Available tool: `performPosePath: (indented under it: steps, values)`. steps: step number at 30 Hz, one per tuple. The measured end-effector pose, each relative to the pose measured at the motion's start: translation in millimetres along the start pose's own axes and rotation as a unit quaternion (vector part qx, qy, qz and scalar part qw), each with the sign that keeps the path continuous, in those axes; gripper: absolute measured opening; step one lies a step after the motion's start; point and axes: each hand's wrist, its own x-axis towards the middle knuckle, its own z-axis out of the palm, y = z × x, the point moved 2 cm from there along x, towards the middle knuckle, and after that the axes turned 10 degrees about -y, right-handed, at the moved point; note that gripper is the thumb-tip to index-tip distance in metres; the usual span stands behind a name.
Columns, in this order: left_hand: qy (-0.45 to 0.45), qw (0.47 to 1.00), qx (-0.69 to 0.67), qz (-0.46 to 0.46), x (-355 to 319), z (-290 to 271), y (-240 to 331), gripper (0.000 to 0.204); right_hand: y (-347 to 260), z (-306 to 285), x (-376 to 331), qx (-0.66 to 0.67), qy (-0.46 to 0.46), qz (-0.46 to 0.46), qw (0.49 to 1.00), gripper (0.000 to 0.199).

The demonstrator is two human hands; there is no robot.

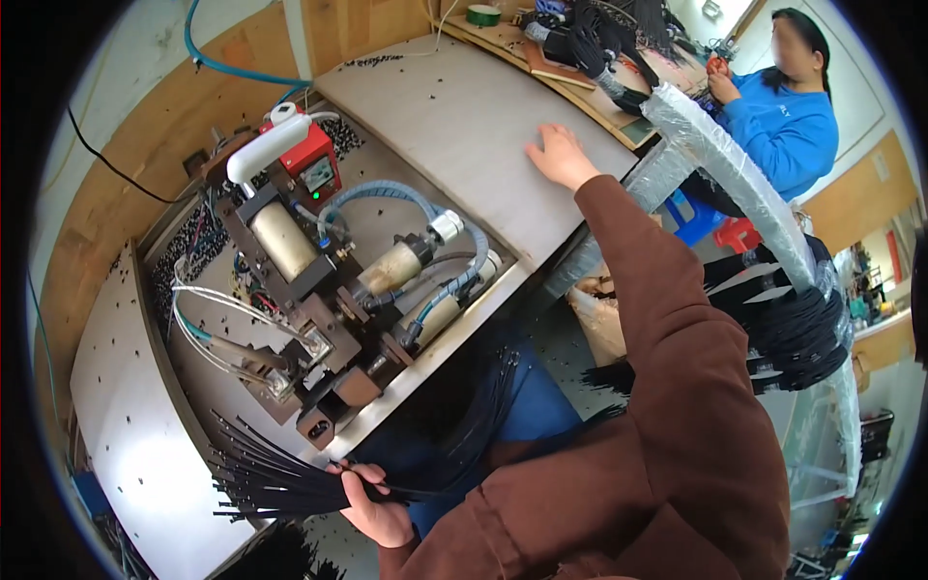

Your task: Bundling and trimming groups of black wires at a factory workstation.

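Note:
My left hand [377, 512] is closed around a bundle of thin black wires [271, 474] whose ends fan out to the left, just below the front edge of a small pneumatic machine [329, 280]. My right hand [559, 155] lies flat, fingers spread, on the grey metal tabletop [454, 106] to the right of the machine, holding nothing. Both my sleeves are brown. More black wires trail from my left hand across my lap [483, 406].
The machine has metal cylinders, a red box with a gauge [314, 164] and grey hoses. A plastic-wrapped rack [725, 164] on the right carries hanging black wire bundles [797, 329]. A person in a blue top [788, 126] works at the far right. A green tape roll [483, 14] sits on the wooden bench.

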Motion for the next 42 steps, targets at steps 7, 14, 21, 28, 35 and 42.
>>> performPosePath:
  steps: [7,14,21,28,35,42]
  values:
    - [-0.020,1.000,0.010,0.009,-1,0,2,0.018,30,-5,5,0.000,-0.005,0.113,0.994,0.056]
    - [-0.009,0.999,0.035,0.006,-6,-10,7,0.017,9,6,-21,0.016,0.045,0.062,0.997,0.051]
    - [-0.061,0.998,0.032,0.002,3,10,-4,0.016,18,-37,-98,0.179,0.167,-0.104,0.964,0.019]
    - [-0.074,0.997,-0.009,0.019,-6,14,12,0.017,34,-83,-175,0.300,0.144,-0.054,0.941,0.023]
    - [-0.033,0.998,0.035,0.037,-30,7,9,0.022,60,-86,-210,0.449,0.139,-0.031,0.882,0.017]
    - [-0.024,0.998,0.051,0.039,-30,10,10,0.023,58,-93,-208,0.449,0.128,-0.012,0.884,0.018]
